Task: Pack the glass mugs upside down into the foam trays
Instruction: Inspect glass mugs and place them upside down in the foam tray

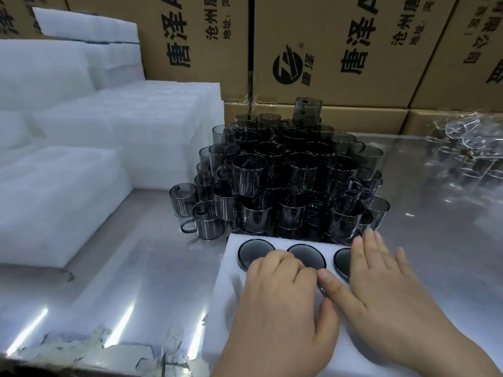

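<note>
A white foam tray (231, 284) lies on the metal table in front of me. Three dark glass mugs sit upside down in its far row, their round bases showing: left (254, 251), middle (306, 254), and right (342, 261) partly covered. My left hand (280, 303) rests on the tray with its fingers curled down over a hidden spot. Beside it, my right hand (381, 281) lies flat with straight fingers over the tray's right side. A tall pile of smoky grey glass mugs (288, 180) stands just behind the tray.
Stacks of white foam trays (81, 148) fill the left side. Cardboard boxes (340, 50) wall off the back. Clear glassware (468, 142) lies at the far right of the shiny metal table (122, 281). Torn film scraps (109, 346) sit at the near edge.
</note>
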